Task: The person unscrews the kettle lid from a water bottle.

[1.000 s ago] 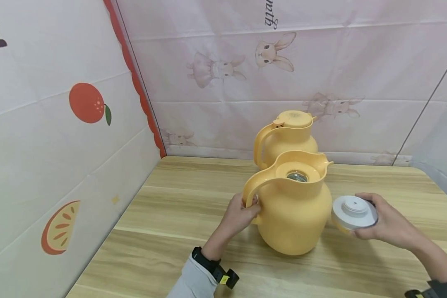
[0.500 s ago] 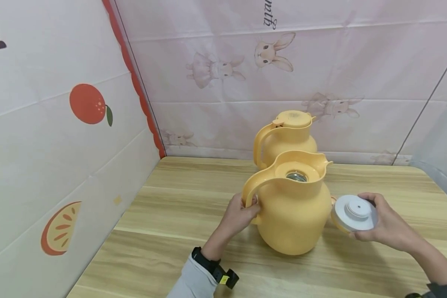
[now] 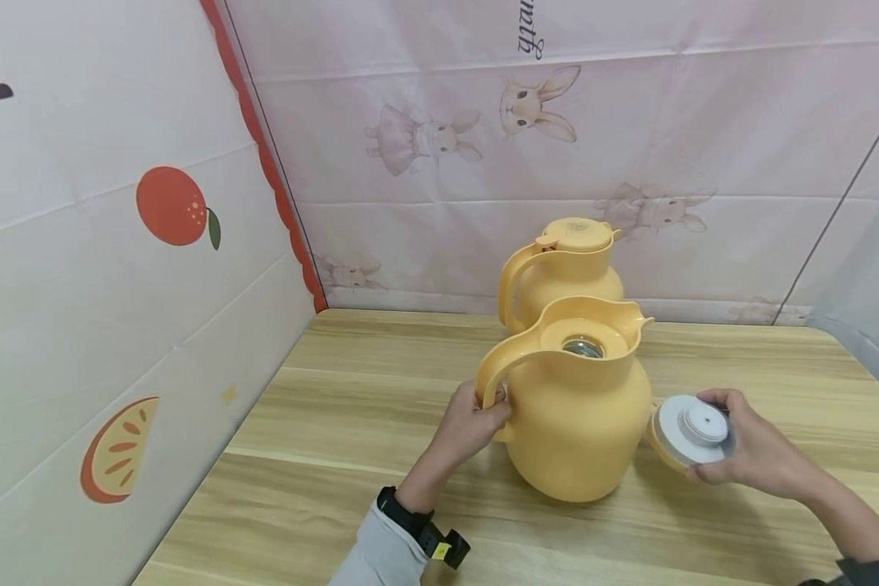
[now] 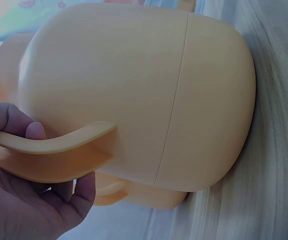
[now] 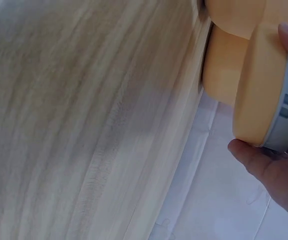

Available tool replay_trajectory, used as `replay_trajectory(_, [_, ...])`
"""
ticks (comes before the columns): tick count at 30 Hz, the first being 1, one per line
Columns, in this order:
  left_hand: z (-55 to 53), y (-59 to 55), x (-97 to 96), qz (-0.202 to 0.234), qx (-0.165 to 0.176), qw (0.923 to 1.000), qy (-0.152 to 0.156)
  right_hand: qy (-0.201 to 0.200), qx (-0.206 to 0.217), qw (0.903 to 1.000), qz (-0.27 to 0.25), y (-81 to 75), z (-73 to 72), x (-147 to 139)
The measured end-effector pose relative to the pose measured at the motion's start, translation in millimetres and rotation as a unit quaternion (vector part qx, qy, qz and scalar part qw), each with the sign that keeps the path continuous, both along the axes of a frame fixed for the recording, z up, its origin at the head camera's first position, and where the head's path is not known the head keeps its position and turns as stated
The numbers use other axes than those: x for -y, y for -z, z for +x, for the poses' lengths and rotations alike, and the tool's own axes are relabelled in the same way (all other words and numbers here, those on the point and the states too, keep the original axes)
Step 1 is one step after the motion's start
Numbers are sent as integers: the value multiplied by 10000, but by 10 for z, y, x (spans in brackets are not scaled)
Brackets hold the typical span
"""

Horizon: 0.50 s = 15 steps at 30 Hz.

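1. Since the jug's weight rested on the counter, the left hand probably needed only to steady it: its fingers were curled round the lower part of the handle. One dark wrist device showed just behind that hand.

2. Well to its right, the right hand gripped one loose lid by the rim, fingers and thumb on opposite sides. The lid was tilted, with its white underside facing up and its yellow top turned down. That edge grip, I judged, kept the raised central plug untouched.

3. Between the two hands stood the front jug, upright, yellow and uncovered, with one round opening showing inside its neck. The loose lid was held just beside its body; whether they touched, I could not tell.

4. Directly behind stood the rear jug, upright, its own lid in place, perhaps set back to leave the near space for handling. That made two jugs, two lids and two hands.

5. Farthest off, the back wall carried rabbit prints, too faint in places to count surely.
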State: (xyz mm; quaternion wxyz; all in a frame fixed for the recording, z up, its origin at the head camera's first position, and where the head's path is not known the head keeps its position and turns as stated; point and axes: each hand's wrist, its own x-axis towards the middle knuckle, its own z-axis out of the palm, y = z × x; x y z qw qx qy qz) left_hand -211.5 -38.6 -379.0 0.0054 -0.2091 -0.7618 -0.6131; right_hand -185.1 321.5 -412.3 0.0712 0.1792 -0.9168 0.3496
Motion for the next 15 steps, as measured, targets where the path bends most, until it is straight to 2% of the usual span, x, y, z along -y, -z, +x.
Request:
replay_trajectory(6, [187,-267,6,-12,99,9999,42,-7,81,9992,381,41,-3,21])
replay_trajectory(8, [191,-273,6,-16,90,10000,39,-44,134,9990,432,51,-6,33])
replay_trajectory(15, [-17,17,-1,-16,97,10000,-11,-109,392,9978,521,99,0,63])
